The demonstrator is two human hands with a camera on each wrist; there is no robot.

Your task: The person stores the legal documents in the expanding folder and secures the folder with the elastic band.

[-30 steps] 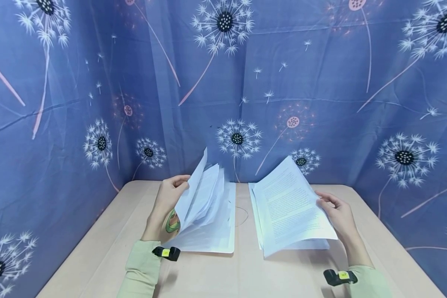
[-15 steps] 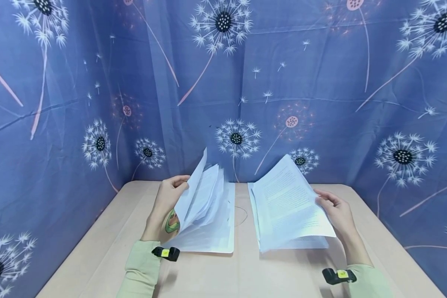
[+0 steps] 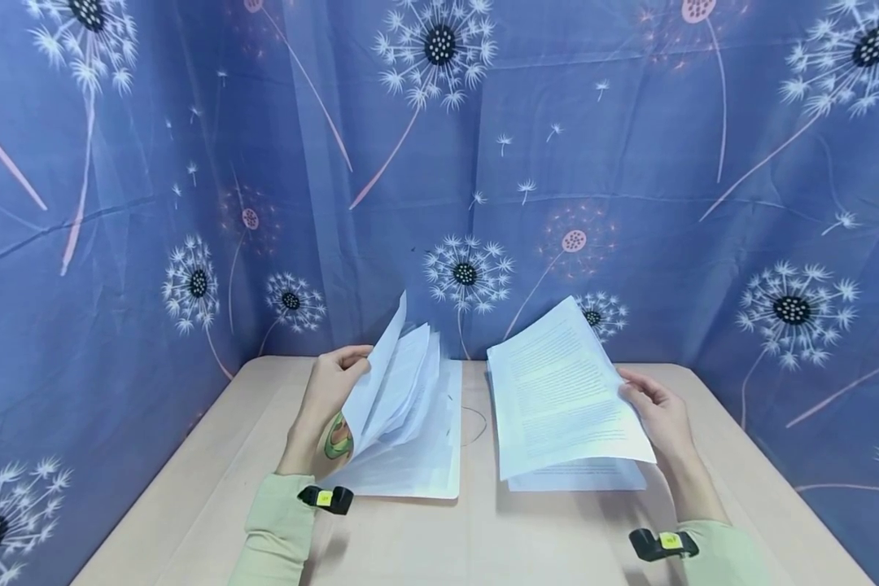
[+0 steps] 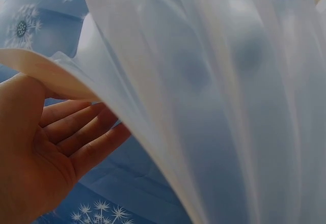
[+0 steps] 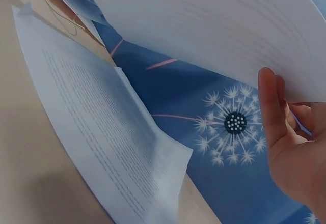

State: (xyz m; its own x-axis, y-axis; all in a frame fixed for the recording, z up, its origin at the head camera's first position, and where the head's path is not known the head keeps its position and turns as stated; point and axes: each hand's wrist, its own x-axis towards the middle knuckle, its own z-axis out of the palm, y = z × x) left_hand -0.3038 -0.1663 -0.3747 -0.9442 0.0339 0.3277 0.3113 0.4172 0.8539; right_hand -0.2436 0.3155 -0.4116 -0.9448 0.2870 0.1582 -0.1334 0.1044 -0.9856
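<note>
On the left my left hand [image 3: 330, 389] grips the raised cover and front leaves of a folder with clear plastic pockets [image 3: 428, 476]. A green and brown picture shows on the cover beside the wrist. In the left wrist view the pockets [image 4: 219, 107] fan out, with the thumb tip hidden by the cover edge. To the right my right hand [image 3: 658, 411] pinches printed paper [image 3: 564, 399] by its right edge, tilted up. Beneath it, another printed sheet [image 5: 107, 127] lies on the table, its far corner bent upward in the right wrist view.
A thin loop of string [image 3: 479, 423] lies between the folder and the paper on the beige table [image 3: 483, 537]. Blue dandelion-print cloth [image 3: 381, 244] hangs close behind the table and along its sides.
The pinched paper's lower left corner has risen and swung left and away from me, uncovering more of the sheet beneath. My right hand has hardly shifted; the left hand and folder stay still.
</note>
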